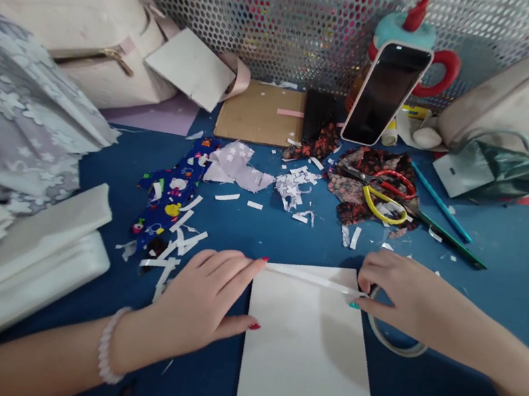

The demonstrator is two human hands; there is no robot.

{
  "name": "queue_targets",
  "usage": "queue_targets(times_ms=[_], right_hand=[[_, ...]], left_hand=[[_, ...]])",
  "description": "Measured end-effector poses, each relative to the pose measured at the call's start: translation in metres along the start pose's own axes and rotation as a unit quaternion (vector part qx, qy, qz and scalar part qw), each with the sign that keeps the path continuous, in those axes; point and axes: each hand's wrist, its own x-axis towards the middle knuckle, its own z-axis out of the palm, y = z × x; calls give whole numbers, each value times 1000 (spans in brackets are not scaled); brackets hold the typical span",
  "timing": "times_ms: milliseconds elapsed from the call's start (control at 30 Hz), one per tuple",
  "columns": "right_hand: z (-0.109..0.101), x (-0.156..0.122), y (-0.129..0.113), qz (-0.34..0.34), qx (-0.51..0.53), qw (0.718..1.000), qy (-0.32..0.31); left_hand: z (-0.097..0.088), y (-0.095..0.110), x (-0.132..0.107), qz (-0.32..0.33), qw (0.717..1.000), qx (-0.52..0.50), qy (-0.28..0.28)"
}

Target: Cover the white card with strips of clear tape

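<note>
At white sheet (302, 366) top edge, L hand (207, 296) flat, fingers together; R hand (395, 294) fingers pinch tape roll (389, 345).

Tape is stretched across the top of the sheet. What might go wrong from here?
The tape strip, stretched from the left hand to the roll in the right hand, may land crooked on the white sheet. Paper scraps beside the left hand may stick to it.

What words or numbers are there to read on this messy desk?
No text can be read.
Phone: screen dark.
Small yellow-labelled tube: too blurred to read.
Blue cartoon fabric: pictures only.
White sheet: blank.
Tape roll in the right hand: plain.
</note>
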Motion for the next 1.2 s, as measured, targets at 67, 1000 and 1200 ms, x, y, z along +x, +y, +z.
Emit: queue_targets(times_ms=[67,1000,1200], right_hand=[[-1,0,1,-11,11,1000,-14],[-17,3,19,180,184,940,-226],[-20,0,22,138,159,949,-234]], left_hand=[[2,2,1,-29,999,-10,-14],[11,21,-4,-45,993,59,-90],[11,21,-2,-36,993,68,-92]])
